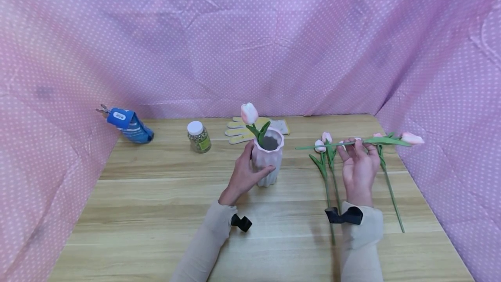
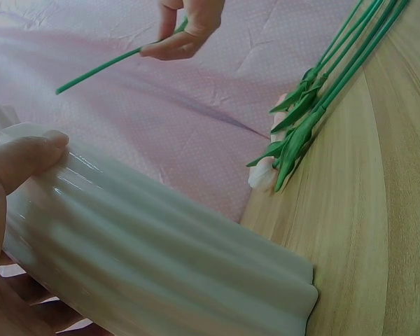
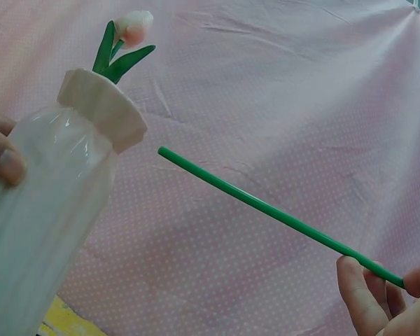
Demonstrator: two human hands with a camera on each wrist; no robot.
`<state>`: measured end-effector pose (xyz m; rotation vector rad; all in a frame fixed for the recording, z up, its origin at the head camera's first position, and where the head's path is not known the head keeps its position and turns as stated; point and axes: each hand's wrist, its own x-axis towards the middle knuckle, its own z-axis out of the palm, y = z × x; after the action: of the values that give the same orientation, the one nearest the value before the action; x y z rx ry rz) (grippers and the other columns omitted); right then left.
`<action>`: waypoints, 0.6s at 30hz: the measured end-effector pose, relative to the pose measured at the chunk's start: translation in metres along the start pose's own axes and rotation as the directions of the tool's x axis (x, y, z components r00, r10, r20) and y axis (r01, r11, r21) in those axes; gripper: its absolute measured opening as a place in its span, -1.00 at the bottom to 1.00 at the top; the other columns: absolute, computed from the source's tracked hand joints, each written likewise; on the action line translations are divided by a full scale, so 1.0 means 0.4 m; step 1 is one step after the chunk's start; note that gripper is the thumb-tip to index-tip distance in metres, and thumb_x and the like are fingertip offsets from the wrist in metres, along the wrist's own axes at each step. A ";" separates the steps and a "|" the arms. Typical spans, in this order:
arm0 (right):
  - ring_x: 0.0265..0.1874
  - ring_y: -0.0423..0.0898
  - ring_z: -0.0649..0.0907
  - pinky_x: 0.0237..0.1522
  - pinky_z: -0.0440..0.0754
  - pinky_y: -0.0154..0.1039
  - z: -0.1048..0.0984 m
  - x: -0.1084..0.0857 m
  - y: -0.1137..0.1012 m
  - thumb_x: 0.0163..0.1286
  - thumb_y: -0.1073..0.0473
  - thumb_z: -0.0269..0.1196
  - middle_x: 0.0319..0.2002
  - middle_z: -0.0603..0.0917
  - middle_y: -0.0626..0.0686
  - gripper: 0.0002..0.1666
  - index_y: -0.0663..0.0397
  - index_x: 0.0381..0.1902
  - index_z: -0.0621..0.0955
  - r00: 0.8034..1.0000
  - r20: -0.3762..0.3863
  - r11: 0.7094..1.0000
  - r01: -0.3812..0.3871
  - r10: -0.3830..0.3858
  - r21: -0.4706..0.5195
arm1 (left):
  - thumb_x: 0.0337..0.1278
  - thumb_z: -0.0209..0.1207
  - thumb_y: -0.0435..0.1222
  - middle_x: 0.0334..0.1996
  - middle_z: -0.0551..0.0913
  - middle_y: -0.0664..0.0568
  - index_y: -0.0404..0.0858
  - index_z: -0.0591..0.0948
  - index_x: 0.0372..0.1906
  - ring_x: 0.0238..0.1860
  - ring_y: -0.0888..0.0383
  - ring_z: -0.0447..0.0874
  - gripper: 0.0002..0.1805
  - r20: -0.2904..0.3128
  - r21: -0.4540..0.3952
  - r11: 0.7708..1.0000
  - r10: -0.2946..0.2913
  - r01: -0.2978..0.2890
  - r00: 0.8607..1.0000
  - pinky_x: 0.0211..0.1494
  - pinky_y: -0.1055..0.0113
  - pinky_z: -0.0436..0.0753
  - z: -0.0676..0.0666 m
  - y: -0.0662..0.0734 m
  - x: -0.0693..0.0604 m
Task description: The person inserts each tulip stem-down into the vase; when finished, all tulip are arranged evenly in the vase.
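Observation:
Upright on the table, a pale fluted vase (image 1: 272, 158) is gripped on its left side by my left hand (image 1: 244, 174), the thumb across its front. One pink-and-white tulip (image 1: 249, 113) stands in it, leaves above the rim. Off to the right, my right hand (image 1: 361, 175) pinches the stem of another tulip (image 1: 385, 141), held sideways with the bloom pointing right. The bare end of that green stem (image 3: 266, 208) points at the vase and is apart from it in the right wrist view. Below the right hand lie several more tulips (image 1: 319, 146), partly hidden by the hand and sleeve.
A white-lidded jar (image 1: 199, 138) of small greenish bits stands left of the vase. Behind the vase lies a yellow-and-white glove (image 1: 238, 132). A blue packet (image 1: 135, 127) with a tool tip poking out is at the back left. Pink dotted cloth (image 1: 250, 55) surrounds the wooden table (image 1: 156, 221).

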<state>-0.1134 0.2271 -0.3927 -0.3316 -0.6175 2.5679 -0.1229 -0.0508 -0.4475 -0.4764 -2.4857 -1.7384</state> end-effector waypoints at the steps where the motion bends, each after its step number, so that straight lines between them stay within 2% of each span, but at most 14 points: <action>1: -0.46 0.05 0.69 -0.47 0.78 -0.11 0.004 0.000 0.000 0.37 0.44 0.20 -0.46 0.63 0.22 -0.84 0.28 -0.26 0.39 1.000 0.007 1.000 0.003 -0.003 0.002 | 0.02 0.47 -0.16 0.39 0.45 -0.08 -0.10 0.21 0.51 0.42 -0.09 0.44 -0.04 0.000 -0.002 1.000 0.002 -0.002 1.000 0.42 -0.16 0.48 0.000 0.000 0.000; 12: -0.49 0.03 0.71 -0.46 0.79 -0.09 0.057 -0.003 0.006 0.33 0.44 0.25 -0.49 0.67 0.21 -0.83 0.26 -0.30 0.43 0.999 0.052 1.000 0.009 -0.008 -0.013 | 0.02 0.47 -0.17 0.39 0.45 -0.07 -0.10 0.22 0.51 0.42 -0.08 0.44 -0.04 0.003 -0.017 1.000 0.003 -0.003 1.000 0.43 -0.16 0.47 -0.003 0.000 -0.002; 18: -0.47 0.02 0.70 -0.47 0.78 -0.12 0.083 -0.006 0.017 0.32 0.41 0.27 -0.46 0.66 0.20 -0.80 0.24 -0.28 0.42 0.995 0.085 0.998 0.051 -0.047 -0.046 | 0.02 0.47 -0.14 0.40 0.44 -0.07 -0.10 0.20 0.51 0.43 -0.09 0.43 -0.03 0.001 -0.006 1.000 -0.009 0.009 1.000 0.43 -0.16 0.47 -0.001 0.001 0.002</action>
<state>-0.1250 0.2086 -0.3668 -0.2226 -0.7099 2.5341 -0.1234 -0.0508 -0.4467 -0.4677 -2.4882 -1.7493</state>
